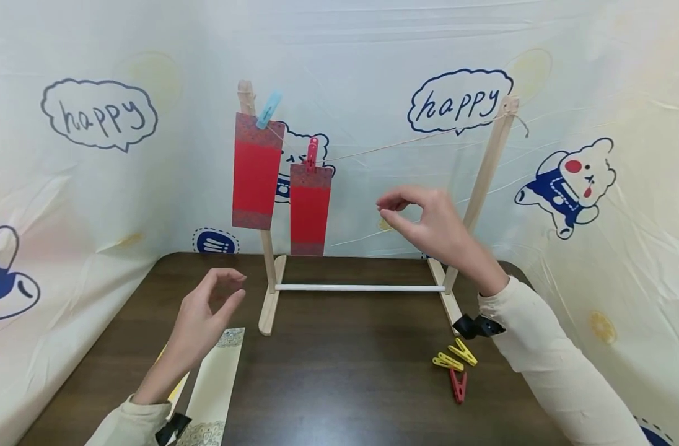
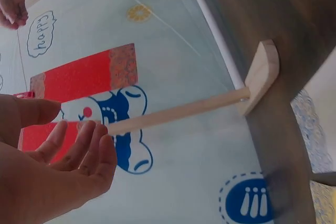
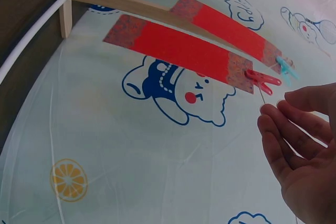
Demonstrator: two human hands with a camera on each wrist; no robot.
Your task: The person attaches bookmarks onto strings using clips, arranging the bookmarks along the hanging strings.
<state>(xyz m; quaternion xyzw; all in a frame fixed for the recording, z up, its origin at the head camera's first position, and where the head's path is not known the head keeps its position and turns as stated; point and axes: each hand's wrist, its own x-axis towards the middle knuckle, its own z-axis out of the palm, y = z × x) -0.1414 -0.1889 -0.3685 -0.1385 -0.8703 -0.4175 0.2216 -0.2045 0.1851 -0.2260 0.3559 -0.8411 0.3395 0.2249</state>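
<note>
Two red paper strips with patterned ends hang from a thin string (image 1: 395, 145) tied between two wooden posts. A light-blue clothespin (image 1: 269, 110) clips the left strip (image 1: 256, 173) beside the left post, and a red clothespin (image 1: 312, 153) clips the other strip (image 1: 310, 210). My right hand (image 1: 437, 223) is raised right of the strips and below the string in the head view, fingers loosely bent, with nothing visible between them. Low at the left, my left hand (image 1: 202, 322) hovers above the table with thumb and fingers apart, holding nothing.
Two yellow clothespins (image 1: 448, 361) and a red clothespin (image 1: 458, 386) lie on the dark table (image 1: 328, 371) at the right. Beneath my left forearm lies a cream paper strip (image 1: 215, 378) beside a yellow one. A white rod (image 1: 362, 288) joins the rack's wooden feet.
</note>
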